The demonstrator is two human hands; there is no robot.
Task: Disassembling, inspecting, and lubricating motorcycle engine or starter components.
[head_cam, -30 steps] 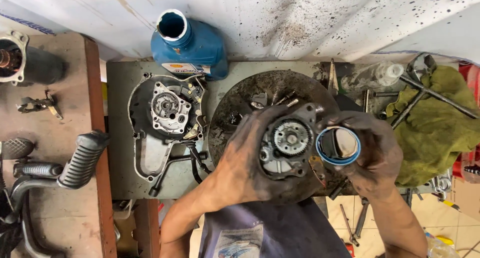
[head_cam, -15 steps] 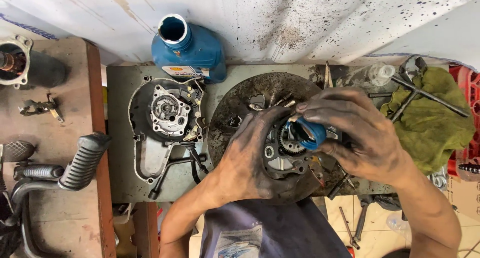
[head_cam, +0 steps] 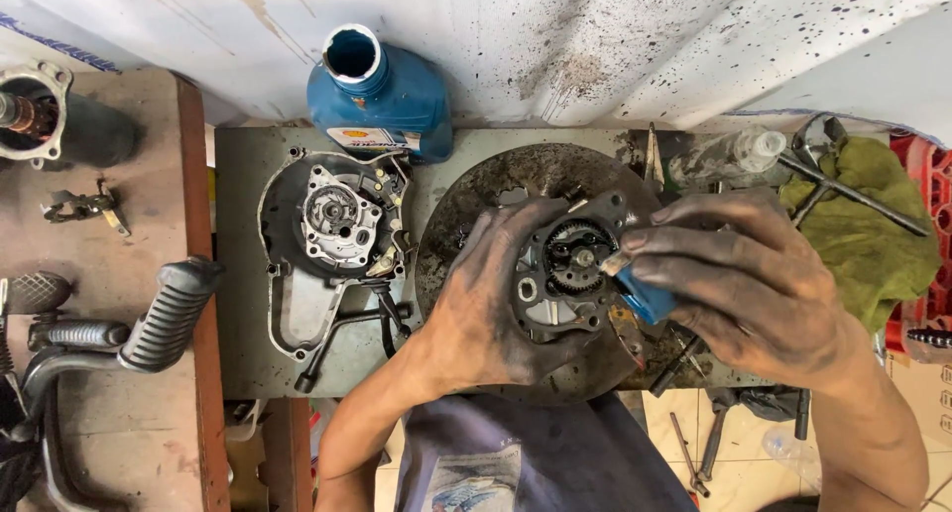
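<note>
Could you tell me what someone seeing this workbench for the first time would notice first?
At centre, two grease-blackened hands work over a round metal tray: the left hand steadies a dark geared engine part, while the right hand pinches a small blue object against it. Behind, a cut-open blue oil bottle stands by the wall; an engine cover lies left.

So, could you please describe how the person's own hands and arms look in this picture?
Both arms are bare to the edge of the view: no sleeves, gloves, watch or rings show. The left hand and the right hand are heavily smeared with black grease, thickest over the fingers and knuckles, thinning along the forearms. Below them shows a greyish-blue garment with a printed patch.
</note>
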